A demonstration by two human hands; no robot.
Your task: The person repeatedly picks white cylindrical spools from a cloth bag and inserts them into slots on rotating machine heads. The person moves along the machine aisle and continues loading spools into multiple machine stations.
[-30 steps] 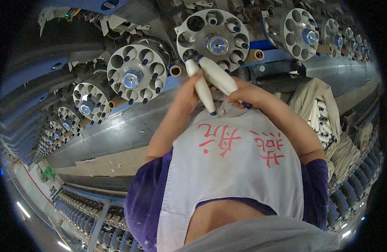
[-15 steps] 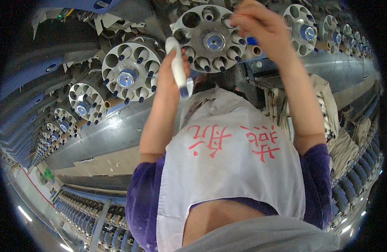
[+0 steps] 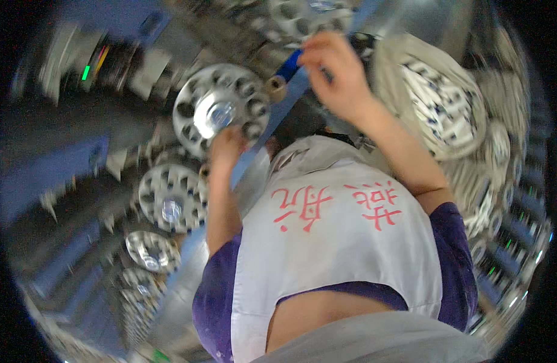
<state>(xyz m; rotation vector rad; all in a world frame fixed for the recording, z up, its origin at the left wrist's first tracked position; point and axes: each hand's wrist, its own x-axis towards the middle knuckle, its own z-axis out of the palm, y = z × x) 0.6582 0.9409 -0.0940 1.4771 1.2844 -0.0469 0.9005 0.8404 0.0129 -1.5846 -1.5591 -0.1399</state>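
My left hand is pressed against the lower rim of the grey round holder disc with ring of holes, fingers curled at its edge; blur hides whether that grip clamps anything, cannot tell. My right hand is raised up and to the right of the disc, fingers bunched narrow by the blue bar with the tan tube end just left of it; cannot tell if anything is held. More discs sit below my left grip, my white apron with red marks lower
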